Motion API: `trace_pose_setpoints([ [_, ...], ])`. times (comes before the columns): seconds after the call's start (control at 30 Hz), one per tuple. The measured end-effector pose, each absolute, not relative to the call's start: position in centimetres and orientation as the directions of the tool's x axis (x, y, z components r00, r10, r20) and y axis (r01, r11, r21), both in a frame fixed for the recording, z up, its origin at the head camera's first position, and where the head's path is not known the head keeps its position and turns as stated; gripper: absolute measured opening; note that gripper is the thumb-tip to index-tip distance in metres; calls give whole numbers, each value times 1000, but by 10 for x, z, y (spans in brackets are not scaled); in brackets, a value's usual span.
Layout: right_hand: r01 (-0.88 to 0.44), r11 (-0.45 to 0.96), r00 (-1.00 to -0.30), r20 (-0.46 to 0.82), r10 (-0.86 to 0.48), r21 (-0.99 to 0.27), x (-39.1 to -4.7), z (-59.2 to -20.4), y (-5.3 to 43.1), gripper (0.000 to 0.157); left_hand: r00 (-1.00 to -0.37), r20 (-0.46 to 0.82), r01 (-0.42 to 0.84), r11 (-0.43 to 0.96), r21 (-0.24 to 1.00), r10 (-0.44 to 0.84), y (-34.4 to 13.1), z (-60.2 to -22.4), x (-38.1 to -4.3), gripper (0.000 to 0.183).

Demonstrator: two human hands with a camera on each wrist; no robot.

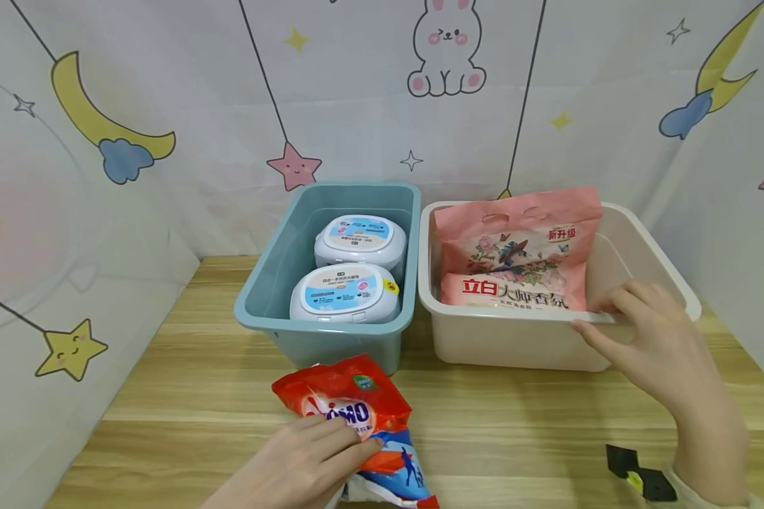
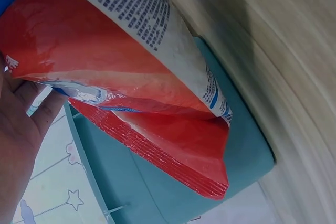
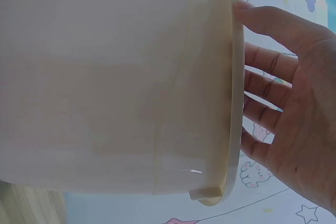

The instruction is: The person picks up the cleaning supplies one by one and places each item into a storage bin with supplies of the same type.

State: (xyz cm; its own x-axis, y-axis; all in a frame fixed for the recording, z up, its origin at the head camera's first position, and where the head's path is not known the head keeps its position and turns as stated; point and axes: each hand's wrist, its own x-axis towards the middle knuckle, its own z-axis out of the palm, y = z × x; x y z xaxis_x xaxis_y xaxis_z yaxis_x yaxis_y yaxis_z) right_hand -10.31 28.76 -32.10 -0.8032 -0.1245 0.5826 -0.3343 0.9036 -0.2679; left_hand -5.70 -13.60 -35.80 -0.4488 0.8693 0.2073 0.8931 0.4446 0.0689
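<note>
My left hand (image 1: 308, 456) holds a red and blue OMO detergent bag (image 1: 356, 396), its fingers lying over the front of the bag in the head view. In the left wrist view the bag (image 2: 131, 77) tilts in front of the teal bin (image 2: 241, 135), its sealed red edge pointing away from the hand. My right hand (image 1: 656, 339) grips the front rim of the cream bin (image 1: 522, 339), thumb outside and fingers reaching inside; the wall hides the fingertips. A pink detergent bag (image 1: 516, 247) leans upright in that bin, just left of those fingers.
Left of the cream bin stands the teal bin (image 1: 264, 283), holding two white lidded boxes, one behind the other (image 1: 344, 293). Both bins sit side by side on a wood-grain table (image 1: 184, 396). A patterned white curtain (image 1: 356, 92) surrounds the back and sides.
</note>
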Motion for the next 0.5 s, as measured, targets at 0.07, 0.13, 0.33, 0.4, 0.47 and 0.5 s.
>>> trace_pose_setpoints([
  [0.07,-332,904,-805,581,-121,-271,-103,-321,288,26,-441,203,897,437,66,874,-134,-356,-58,51],
  [0.13,-331,904,-805,581,-123,-269,-103,-321,288,26,-437,198,899,432,67,878,-132,-355,-58,50],
  [0.33,-341,901,-800,587,-128,-268,-103,-321,288,26,-422,198,906,418,64,885,-129,-352,-59,50],
  [0.4,-340,901,-800,586,-127,-269,-103,-321,288,26,-419,197,908,415,63,886,-128,-351,-59,52],
  [0.47,-344,900,-798,589,-129,-268,-103,-321,288,26,-416,195,909,411,65,888,-127,-350,-59,53],
  [0.5,-346,899,-797,590,-131,-267,-103,-322,289,26,-413,193,910,408,65,890,-127,-350,-59,54],
])
